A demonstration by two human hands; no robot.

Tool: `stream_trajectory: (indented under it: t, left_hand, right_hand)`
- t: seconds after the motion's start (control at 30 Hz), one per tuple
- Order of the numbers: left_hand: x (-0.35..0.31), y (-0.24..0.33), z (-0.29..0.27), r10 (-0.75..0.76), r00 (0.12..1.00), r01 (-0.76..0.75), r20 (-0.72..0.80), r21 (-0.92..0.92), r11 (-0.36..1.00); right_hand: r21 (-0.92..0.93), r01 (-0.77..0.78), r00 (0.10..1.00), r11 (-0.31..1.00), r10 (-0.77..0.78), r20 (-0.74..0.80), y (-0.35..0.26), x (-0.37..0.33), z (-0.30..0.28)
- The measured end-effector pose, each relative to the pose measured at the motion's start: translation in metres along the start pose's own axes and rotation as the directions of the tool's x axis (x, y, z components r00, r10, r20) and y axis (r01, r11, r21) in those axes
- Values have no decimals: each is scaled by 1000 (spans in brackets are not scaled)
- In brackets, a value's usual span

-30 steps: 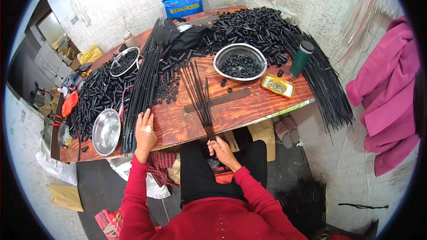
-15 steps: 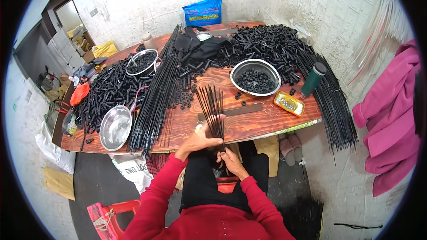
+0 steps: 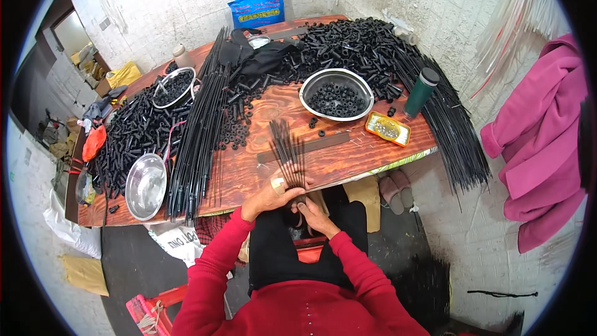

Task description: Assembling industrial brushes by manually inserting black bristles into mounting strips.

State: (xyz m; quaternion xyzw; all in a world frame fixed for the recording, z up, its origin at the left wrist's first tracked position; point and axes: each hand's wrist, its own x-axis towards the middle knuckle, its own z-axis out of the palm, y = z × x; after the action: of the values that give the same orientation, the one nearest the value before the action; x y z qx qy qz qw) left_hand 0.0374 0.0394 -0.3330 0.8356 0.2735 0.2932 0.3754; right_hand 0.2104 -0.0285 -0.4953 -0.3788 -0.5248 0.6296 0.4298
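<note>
Whitewashed brick walls surround a reddish wooden workbench (image 3: 348, 155) heaped with black plastic tubes. Looks like the gathering step: left hand (image 3: 272, 194) is clamped around the near end of a fanned bundle of thin black rods (image 3: 287, 149), which lies across the bench edge, tips pointing away. Right hand (image 3: 313, 214) sits just below it, fingers curled at the rod ends; probably they need evening up next.

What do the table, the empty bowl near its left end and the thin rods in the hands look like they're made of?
Table: wood, reddish with a glossy finish; grain swirls show. Empty bowl: likely stainless steel, bright and mirror-like. Thin rods under the left hand, with the right hand beside it: matt black, stiff and straight; metal or plastic, can't tell.
</note>
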Motion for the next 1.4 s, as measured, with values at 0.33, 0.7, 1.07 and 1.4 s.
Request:
stream_trajectory:
  t: [0.33,0.7,1.07,1.4]
  left_hand:
    - [-19,-1,-5,8,996,-2,-92,66,998]
    - [-28,-23,5,100,978,-81,-183,108,991]
    - [-23,-16,-10,82,988,-80,-128,22,997]
    - [-36,-5,-16,8,994,-6,-112,24,1000]
  right_hand:
    - [-320,-7,994,947,40,98,-27,4,8]
    - [-809,5,983,587,147,113,-98,-30,-38]
    - [-521,284,956,805,-194,222,-262,33,19]
    - [-602,490,871,630,-320,374,-243,52,27]
